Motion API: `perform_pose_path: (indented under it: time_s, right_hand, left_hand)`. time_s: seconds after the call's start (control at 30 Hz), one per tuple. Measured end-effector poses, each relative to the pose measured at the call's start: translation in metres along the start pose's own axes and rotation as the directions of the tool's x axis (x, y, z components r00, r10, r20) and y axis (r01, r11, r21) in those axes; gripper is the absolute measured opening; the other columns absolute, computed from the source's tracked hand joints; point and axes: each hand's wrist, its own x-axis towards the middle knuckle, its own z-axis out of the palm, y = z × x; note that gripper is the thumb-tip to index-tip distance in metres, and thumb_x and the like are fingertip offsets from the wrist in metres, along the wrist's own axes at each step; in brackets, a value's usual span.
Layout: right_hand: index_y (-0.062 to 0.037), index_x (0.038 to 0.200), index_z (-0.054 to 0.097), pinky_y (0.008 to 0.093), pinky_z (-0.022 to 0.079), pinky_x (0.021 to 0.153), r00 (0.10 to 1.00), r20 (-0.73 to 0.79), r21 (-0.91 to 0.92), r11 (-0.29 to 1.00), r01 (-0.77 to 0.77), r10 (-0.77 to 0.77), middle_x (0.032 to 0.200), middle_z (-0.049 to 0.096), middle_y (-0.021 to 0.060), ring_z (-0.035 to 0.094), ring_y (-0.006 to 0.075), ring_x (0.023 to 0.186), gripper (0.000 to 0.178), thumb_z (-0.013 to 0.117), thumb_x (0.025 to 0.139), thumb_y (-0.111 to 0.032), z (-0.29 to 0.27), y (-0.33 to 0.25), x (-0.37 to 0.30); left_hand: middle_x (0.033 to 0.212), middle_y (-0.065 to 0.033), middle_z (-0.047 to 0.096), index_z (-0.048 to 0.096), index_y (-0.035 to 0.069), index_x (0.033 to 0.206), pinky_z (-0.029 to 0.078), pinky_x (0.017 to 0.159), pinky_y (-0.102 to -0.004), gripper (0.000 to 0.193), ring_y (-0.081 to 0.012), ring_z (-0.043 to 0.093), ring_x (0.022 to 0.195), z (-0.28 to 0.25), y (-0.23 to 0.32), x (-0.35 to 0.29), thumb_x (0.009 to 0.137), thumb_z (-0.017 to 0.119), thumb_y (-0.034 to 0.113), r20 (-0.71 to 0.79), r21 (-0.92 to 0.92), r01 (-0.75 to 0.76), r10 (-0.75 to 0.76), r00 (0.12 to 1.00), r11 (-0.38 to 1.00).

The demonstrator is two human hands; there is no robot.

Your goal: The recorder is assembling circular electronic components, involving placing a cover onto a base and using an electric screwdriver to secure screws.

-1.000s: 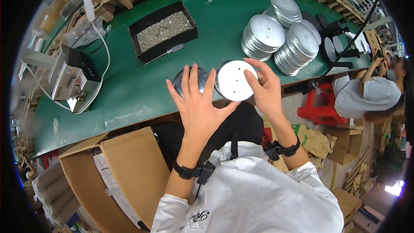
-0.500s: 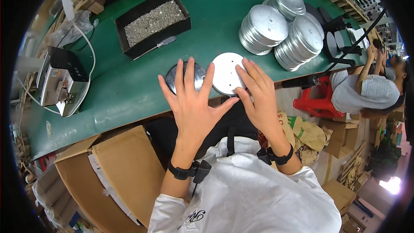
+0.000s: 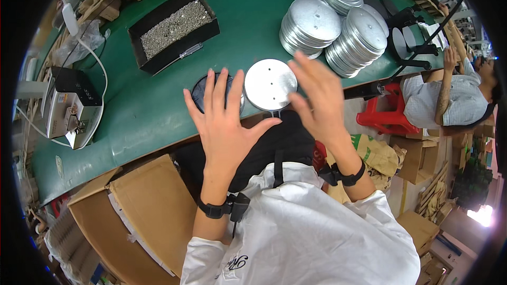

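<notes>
Left hand (image 3: 223, 132) splayed over a dark disc (image 3: 199, 93); right hand (image 3: 319, 97), blurred, seemingly open beside a pale disc (image 3: 262, 87). Dark script (image 3: 238, 262) marks the white garment (image 3: 306, 221).

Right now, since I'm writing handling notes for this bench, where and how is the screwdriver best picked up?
The screwdriver is probably best pinched across its thick handle, coming from the person's side: it lies alongside the black box, whose wall crowds the far side, while its near side faces the green tabletop.

Your left hand (image 3: 226, 129) covered part of the dark disc (image 3: 200, 93), while your right hand (image 3: 323, 104) looked blurred.
</notes>
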Motion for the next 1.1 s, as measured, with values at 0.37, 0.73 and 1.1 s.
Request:
perform_pose_path:
  time_s: [0.37, 0.73, 1.1]
  right_hand:
    - [-0.0003, 0.111, 0.07, 0.0337, 0.054, 0.088, 0.898, -0.429, 0.158, 0.987, -0.026, 0.092, 0.102, 0.074, 0.0121, 0.071, 0.0224, 0.097, 0.024, 0.07, 0.088, -0.005, 0.003, -0.043, 0.036]
    - [-0.0031, 0.114, 0.069, 0.0405, 0.051, 0.081, 0.971, 0.218, 0.506, 0.839, -0.201, 0.101, 0.108, 0.07, 0.0141, 0.066, 0.0319, 0.095, 0.031, 0.071, 0.087, -0.019, 0.066, -0.115, 0.073]
    - [-0.0082, 0.14, 0.053, 0.0598, 0.023, 0.116, 0.952, 0.275, -0.027, 0.988, 0.152, -0.138, 0.148, 0.049, 0.0092, 0.038, 0.03, 0.142, 0.055, 0.062, 0.092, -0.033, 0.059, -0.132, 0.027]
  left_hand:
    - [0.149, -0.0158, 0.045, 0.034, 0.007, 0.152, 0.011, 0.118, -0.0626, 0.107, -0.0328, 0.038, 0.142, -0.051, -0.051, -0.04, 0.065, 0.087, 0.04, 0.035, -0.013, 0.15, -0.149, 0.988, 0.989]
    - [0.141, -0.018, 0.052, 0.039, 0.002, 0.147, 0.014, 0.117, -0.0635, 0.11, -0.0335, 0.045, 0.137, -0.052, -0.071, -0.064, 0.059, 0.089, 0.046, -0.108, -0.162, 0.118, -0.137, 0.985, 0.98]
    - [0.135, -0.0232, 0.054, 0.06, -0.003, 0.124, 0.021, 0.115, -0.0647, 0.085, -0.0377, 0.048, 0.133, -0.039, -0.092, -0.071, 0.06, 0.089, 0.045, -0.138, -0.112, 0.037, -0.053, 0.989, 0.993]
